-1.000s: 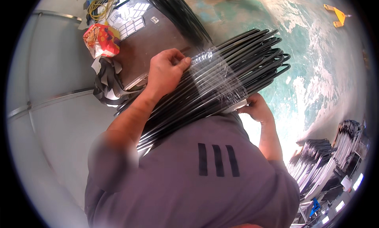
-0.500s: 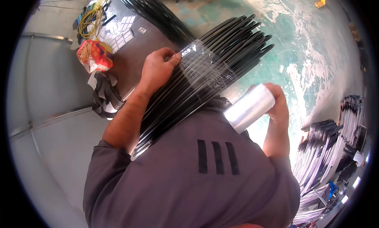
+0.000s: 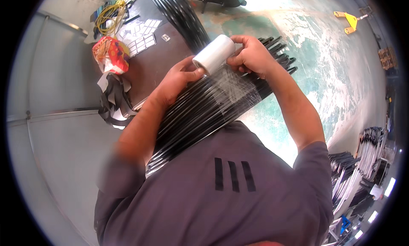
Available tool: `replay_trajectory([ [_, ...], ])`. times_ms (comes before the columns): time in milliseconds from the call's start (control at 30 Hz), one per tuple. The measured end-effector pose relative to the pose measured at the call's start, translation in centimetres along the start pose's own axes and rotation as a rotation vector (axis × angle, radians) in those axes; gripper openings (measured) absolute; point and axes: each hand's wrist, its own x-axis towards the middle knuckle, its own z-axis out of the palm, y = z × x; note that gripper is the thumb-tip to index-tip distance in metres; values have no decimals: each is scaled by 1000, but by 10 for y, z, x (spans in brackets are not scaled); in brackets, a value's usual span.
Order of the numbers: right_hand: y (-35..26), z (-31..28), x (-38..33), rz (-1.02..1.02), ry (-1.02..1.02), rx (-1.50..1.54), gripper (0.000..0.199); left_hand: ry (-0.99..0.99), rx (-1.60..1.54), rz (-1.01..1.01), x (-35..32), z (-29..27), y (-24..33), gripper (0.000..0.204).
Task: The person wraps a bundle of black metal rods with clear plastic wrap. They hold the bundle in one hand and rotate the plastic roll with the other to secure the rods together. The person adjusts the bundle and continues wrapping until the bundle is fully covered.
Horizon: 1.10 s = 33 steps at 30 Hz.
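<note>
A thick bundle of long black rods (image 3: 200,114) lies slanted against my grey shirt. Clear stretch film (image 3: 232,88) is wound around its far part. A white roll of stretch film (image 3: 214,54) sits over the top of the bundle. My right hand (image 3: 251,54) grips the roll's right end. My left hand (image 3: 179,78) rests on the bundle with its fingertips touching the roll's left end. Film runs from the roll down onto the wrapped band.
A dark table (image 3: 149,63) at the upper left carries small white labels (image 3: 140,37), a red and orange bag (image 3: 111,54), yellow cord (image 3: 111,14) and black straps (image 3: 113,103). More black rods (image 3: 179,14) lie behind. A yellow tool (image 3: 350,20) lies on the green floor. Stacked black parts (image 3: 358,165) stand at right.
My right hand has brought the roll from under the bundle's right side up and over its top. My left hand has shifted along the bundle and now touches the roll's end.
</note>
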Motion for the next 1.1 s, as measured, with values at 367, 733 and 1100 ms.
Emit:
replay_trajectory([
  [367,-10,18,-35,-162,174,-193,53,221,63,13,7,0,-8,54],
  [733,300,14,-16,-256,461,148,23,273,99,28,11,12,-7,42],
  [1100,163,7,114,-190,-897,1201,31,309,136,6,-11,15,-7,44],
])
